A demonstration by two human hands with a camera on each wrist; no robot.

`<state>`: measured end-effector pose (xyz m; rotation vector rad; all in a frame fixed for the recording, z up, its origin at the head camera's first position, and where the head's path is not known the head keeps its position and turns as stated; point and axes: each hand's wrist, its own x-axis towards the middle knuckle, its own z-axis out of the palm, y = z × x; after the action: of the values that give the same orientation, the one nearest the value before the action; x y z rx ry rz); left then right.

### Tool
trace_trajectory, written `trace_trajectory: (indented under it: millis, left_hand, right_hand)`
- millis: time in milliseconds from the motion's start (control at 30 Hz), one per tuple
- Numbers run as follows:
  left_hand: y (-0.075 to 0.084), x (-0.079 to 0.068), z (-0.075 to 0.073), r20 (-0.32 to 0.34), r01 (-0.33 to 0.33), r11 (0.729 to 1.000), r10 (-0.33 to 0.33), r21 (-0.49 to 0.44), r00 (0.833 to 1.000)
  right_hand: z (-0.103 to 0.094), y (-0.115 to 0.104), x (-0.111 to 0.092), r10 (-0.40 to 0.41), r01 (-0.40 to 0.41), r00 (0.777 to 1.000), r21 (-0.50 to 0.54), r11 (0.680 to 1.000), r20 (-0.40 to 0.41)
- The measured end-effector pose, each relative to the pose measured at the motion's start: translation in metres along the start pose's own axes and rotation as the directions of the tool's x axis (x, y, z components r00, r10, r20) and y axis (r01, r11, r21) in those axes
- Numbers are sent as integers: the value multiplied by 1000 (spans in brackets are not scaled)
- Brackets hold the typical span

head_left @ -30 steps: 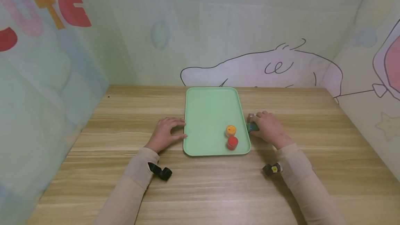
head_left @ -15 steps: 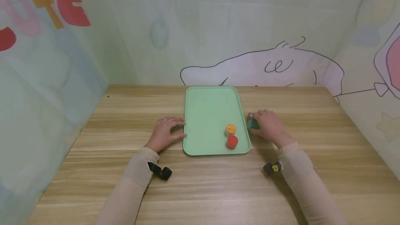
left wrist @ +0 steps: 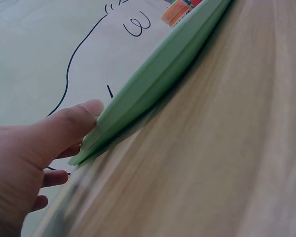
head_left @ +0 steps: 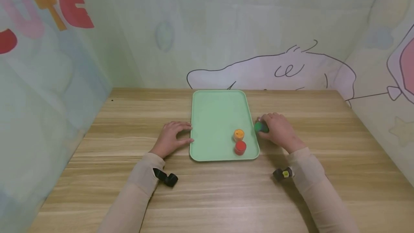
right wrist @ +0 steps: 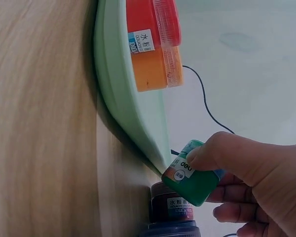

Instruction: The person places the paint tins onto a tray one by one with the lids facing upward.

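Note:
A small green paint jar [right wrist: 192,173] is pinched between the thumb and fingers of my right hand [head_left: 280,131]. The jar tilts beside the right rim of the pale green tray [head_left: 216,114]. On the tray's near right part stand an orange paint jar [head_left: 239,135] and a red paint jar [head_left: 240,148], touching or nearly so. My left hand [head_left: 170,138] rests at the tray's left rim, thumb and fingertips touching it, fingers loosely spread. In the left wrist view the thumb [left wrist: 79,121] lies against the rim.
Past the green jar, the right wrist view shows a dark reddish paint jar [right wrist: 171,205] and a dark blue lid [right wrist: 172,229], mostly hidden by my right hand in the head view. The wooden table [head_left: 207,197] meets a printed cloth wall [head_left: 145,31] at its back edge.
My right hand has lifted the green jar off the table and tipped it, its green end turning toward the tray. The left hand, tray and the two jars on it have stayed put.

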<state>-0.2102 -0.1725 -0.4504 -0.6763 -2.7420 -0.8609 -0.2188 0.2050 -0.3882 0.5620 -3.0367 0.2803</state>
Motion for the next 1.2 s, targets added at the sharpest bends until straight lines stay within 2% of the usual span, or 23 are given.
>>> trace_trajectory:
  millis: [833,1200]
  left_hand:
    - [6,3,1,5,-6,1000,6,-9,1000]
    - [6,3,1,20,7,1000,-7,-10,1000]
  right_hand:
    - [2,2,-1,-18,29,997,143,989,-75]
    - [5,-3,6,-22,37,998,288,957,-56]
